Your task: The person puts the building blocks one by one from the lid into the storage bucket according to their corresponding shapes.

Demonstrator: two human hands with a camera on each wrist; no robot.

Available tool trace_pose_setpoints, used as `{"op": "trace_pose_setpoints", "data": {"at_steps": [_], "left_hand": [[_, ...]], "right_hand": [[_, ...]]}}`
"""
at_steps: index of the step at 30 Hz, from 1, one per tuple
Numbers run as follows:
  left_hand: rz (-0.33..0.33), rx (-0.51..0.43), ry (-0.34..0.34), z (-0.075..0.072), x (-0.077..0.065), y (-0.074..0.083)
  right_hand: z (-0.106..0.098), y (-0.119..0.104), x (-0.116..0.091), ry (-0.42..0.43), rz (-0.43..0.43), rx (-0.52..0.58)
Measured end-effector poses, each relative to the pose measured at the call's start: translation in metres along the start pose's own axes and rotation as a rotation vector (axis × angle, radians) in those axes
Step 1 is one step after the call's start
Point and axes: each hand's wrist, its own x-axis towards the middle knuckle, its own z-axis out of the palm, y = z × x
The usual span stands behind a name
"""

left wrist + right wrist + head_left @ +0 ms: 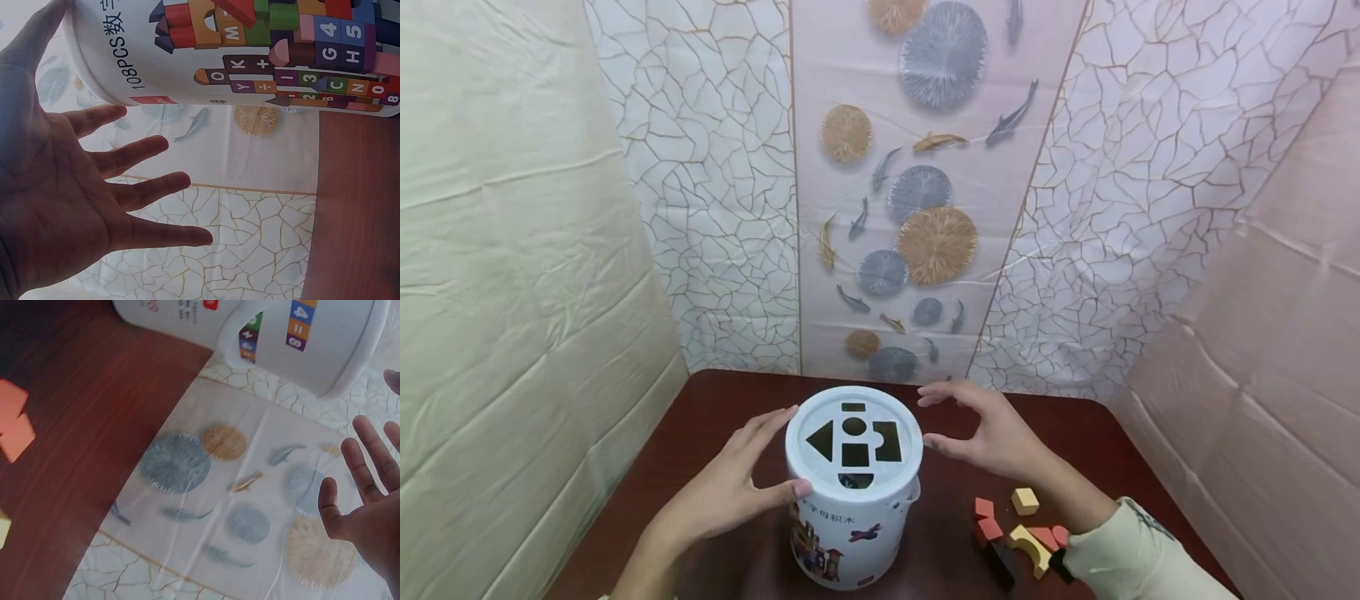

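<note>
A white toy-block bucket (pixel 883 537) stands upright on the table, printed with pictures of lettered and numbered blocks. Its lid (pixel 880 408) has several cut-outs, among them a triangle, a circle and a square. My left hand (pixel 730 487) is at the bucket's left side, thumb and forefinger at the lid's edge. In the left wrist view, the other fingers (pixel 144 150) spread out straight below the bucket's wall. My right hand (pixel 996 429) hovers at the right of the lid with thumb and fingers parted, holding nothing. The bucket's handle (pixel 228 337) hangs on its right side.
Loose blocks lie on the dark red table (pixel 737 400) right of the bucket: a yellow cube (pixel 1025 502), a yellow arch (pixel 1032 552), red blocks (pixel 988 530) and a dark bar (pixel 998 567). The right forearm passes over that side. Patterned cloth (pixel 730 208) hangs behind the table.
</note>
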Motion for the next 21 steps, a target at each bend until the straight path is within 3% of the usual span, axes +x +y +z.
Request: {"op": "trace_pose_setpoints", "data": {"at_steps": [21], "left_hand": [[-0.02, -0.013, -0.003, 0.001, 0.001, 0.001]], "right_hand": [[-0.017, 0.03, -0.053, 0.081, 0.099, -0.097]]}}
